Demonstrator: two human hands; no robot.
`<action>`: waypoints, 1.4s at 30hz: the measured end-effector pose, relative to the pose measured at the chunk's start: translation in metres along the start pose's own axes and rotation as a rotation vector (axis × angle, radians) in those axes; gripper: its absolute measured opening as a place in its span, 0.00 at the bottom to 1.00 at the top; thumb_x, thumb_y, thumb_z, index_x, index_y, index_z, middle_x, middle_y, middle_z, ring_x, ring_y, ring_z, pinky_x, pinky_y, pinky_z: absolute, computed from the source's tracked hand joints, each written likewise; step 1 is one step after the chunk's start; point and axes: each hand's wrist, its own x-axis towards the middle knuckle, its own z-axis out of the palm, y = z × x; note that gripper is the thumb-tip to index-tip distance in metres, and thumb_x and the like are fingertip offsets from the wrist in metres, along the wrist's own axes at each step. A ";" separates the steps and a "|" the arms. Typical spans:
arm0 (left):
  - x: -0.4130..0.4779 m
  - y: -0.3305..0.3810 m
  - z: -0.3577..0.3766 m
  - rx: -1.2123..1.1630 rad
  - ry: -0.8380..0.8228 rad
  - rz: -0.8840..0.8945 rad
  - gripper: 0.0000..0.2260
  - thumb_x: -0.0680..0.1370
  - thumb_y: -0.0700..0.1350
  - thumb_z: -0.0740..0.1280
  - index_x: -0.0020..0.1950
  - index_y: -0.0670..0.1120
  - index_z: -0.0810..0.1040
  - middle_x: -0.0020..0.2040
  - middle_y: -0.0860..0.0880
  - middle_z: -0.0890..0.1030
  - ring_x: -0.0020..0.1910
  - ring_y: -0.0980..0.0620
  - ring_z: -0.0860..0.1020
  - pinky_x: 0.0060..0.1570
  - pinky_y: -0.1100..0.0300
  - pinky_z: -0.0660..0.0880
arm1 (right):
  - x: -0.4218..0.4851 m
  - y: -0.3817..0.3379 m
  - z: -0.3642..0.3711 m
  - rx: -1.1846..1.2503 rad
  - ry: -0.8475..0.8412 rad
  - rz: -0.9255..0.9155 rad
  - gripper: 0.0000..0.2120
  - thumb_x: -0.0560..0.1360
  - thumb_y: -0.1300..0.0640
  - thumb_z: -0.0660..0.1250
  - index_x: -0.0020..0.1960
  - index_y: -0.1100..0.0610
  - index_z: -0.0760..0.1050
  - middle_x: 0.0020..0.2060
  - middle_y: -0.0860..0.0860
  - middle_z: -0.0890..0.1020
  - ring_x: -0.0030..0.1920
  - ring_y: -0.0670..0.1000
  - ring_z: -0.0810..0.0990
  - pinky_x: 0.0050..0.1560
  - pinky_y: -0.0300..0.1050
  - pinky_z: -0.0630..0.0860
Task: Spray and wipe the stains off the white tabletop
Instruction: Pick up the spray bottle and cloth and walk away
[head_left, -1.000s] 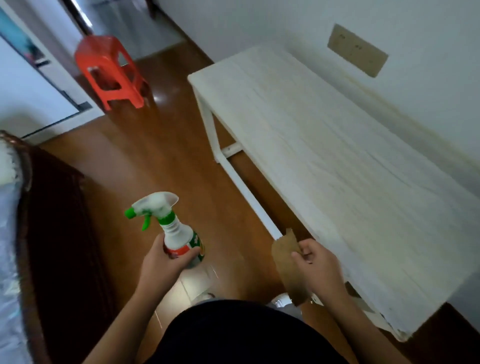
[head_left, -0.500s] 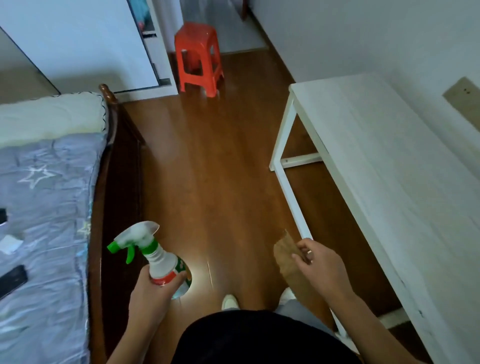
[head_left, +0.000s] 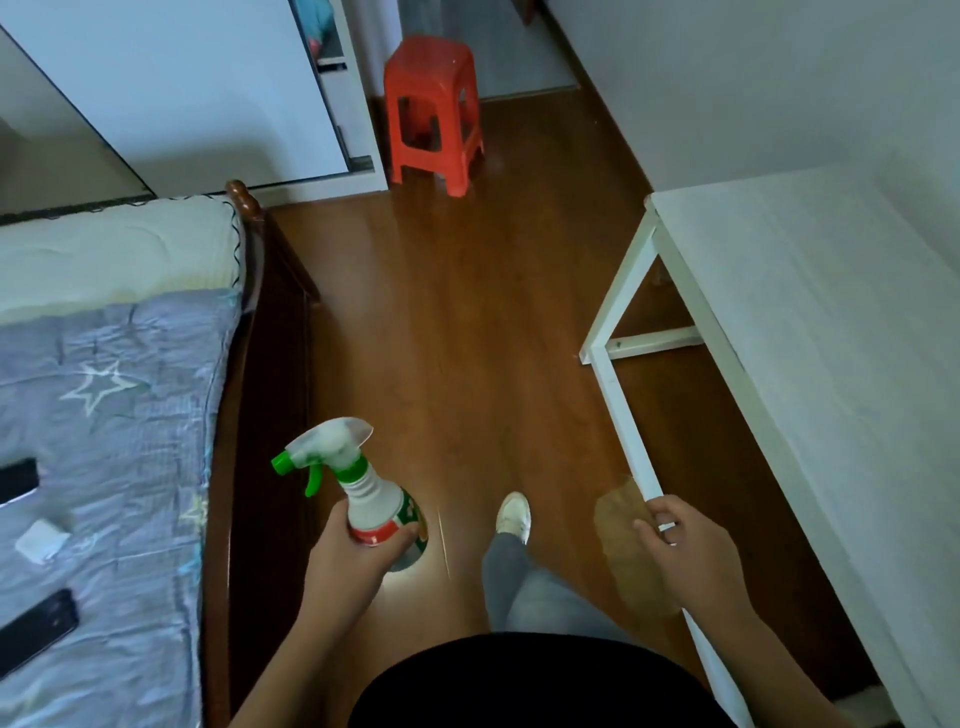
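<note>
Two grips: left hand (head_left: 345, 558) clasps the spray bottle (head_left: 374, 499), right hand (head_left: 693, 551) pinches a brown cloth (head_left: 631, 556).

Red stool (head_left: 432, 111) by wardrobe (head_left: 208, 88); bed (head_left: 119, 395) left, two phones (head_left: 36, 626) on quilt.

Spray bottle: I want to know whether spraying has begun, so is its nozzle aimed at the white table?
No, the spray bottle in the left hand points its green nozzle toward the bed, away from the white table.

No legible txt; spray bottle (head_left: 375, 506) label red/green, too blurry to read.
</note>
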 end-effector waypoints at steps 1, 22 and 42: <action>0.015 0.004 -0.006 -0.013 0.005 -0.020 0.30 0.70 0.50 0.81 0.68 0.51 0.74 0.58 0.52 0.82 0.56 0.52 0.81 0.58 0.51 0.78 | 0.017 -0.009 0.003 0.007 -0.012 0.011 0.10 0.78 0.48 0.71 0.56 0.51 0.79 0.40 0.38 0.79 0.40 0.42 0.78 0.42 0.39 0.74; 0.317 0.139 -0.158 -0.047 0.228 -0.102 0.17 0.69 0.50 0.82 0.51 0.52 0.78 0.43 0.50 0.85 0.45 0.52 0.83 0.44 0.54 0.77 | 0.329 -0.372 0.047 -0.028 -0.249 -0.260 0.04 0.78 0.48 0.70 0.51 0.44 0.76 0.42 0.37 0.79 0.43 0.37 0.77 0.39 0.34 0.69; 0.650 0.352 -0.166 0.134 0.060 0.040 0.28 0.69 0.55 0.81 0.64 0.54 0.73 0.55 0.55 0.82 0.52 0.55 0.81 0.51 0.52 0.77 | 0.576 -0.477 0.010 0.086 -0.185 0.069 0.04 0.80 0.49 0.67 0.52 0.47 0.73 0.43 0.44 0.81 0.46 0.48 0.81 0.49 0.44 0.75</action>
